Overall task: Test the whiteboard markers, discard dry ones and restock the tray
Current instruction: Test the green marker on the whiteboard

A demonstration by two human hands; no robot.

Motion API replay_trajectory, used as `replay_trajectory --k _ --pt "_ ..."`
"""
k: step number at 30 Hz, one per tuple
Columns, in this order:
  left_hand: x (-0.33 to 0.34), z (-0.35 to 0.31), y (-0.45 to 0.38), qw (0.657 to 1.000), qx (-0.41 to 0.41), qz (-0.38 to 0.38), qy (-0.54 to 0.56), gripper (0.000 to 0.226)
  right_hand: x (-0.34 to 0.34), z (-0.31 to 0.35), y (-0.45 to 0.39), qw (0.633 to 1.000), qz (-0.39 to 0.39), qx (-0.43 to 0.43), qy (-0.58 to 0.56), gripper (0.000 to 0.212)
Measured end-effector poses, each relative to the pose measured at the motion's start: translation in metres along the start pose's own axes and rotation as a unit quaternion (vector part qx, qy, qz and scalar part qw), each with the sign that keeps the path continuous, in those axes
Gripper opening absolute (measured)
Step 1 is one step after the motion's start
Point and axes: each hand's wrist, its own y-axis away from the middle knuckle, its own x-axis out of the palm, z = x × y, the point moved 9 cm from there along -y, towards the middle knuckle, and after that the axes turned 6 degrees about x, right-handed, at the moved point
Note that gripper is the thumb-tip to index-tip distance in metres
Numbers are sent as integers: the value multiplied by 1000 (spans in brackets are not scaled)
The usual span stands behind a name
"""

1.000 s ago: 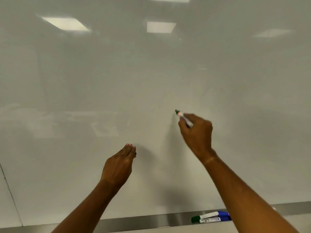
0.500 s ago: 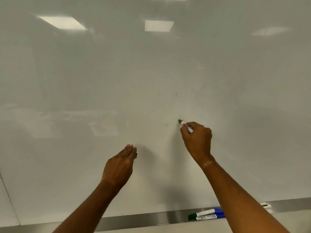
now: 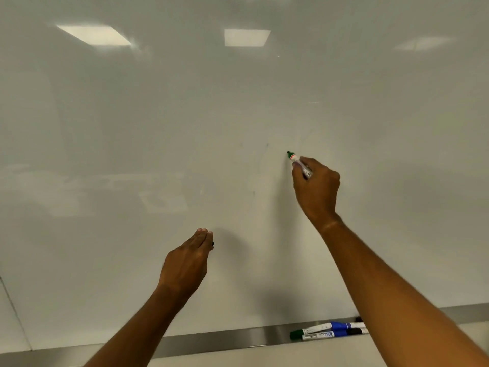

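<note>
The right hand (image 3: 316, 186) gripped a green-tipped marker (image 3: 299, 163), fingers curled round its white barrel, with the uncapped tip pointing up and to the left and meeting the whiteboard (image 3: 158, 128) or standing just off it — which of the two could not be told. Only the tip end and a short stretch of barrel showed above the fingers; the rest was hidden inside the fist. Around the tip the board carried a few very faint, thin traces to the left, hardly darker than the surface.

The left hand (image 3: 186, 263) was raised lower down and to the left, well apart from the right one, its fingers straight and held together, tips close to the board. A small dark object (image 3: 212, 243) peeked out just past the fingertips; what it was, and whether the hand held it, could not be told.

Along the bottom edge of the board ran a metal tray (image 3: 225, 337). On it, at the right, lay a cluster of markers side by side — one with a green cap (image 3: 309, 331) at its left end, and one with a blue cap (image 3: 329, 335) just nearer, their right ends passing behind the right forearm. Ceiling lights (image 3: 246, 37) were reflected high on the glossy board.
</note>
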Motion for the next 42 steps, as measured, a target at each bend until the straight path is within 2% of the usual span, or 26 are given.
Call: replay_trajectory --k 2,5,9,13,15,17,18,22,28,34,42 --pt "1 0 2 1000 0 2 -4 53 3 -5 -1 1000 8 -6 6 14" --pt "1 -2 4 1000 -4 3 -9 54 14 -15 19 996 66 -37 46 11" --pt "3 -9 6 1000 2 2 -14 54 -1 -60 47 996 56 22 61 17" --pt "4 -19 5 1000 1 -3 -15 55 9 -103 81 976 153 81 130 36" --pt "4 -28 5 1000 9 -6 -10 54 5 -121 95 971 174 115 114 34" --pt "3 -36 4 1000 16 -13 -9 53 -5 -126 103 974 171 131 63 11" --pt "5 -39 4 1000 16 -9 -9 53 -9 -126 106 975 170 140 42 9" --pt "15 -52 8 1000 18 6 3 49 -18 -128 114 970 171 171 -28 19" --pt "22 -78 13 998 36 21 42 38 -26 -133 137 950 205 220 -86 17" --pt "33 -101 18 994 52 46 81 27 -34 -141 163 941 238 232 -59 18" --pt "49 -119 14 989 82 45 114 28 -45 -142 180 940 231 245 -51 20"
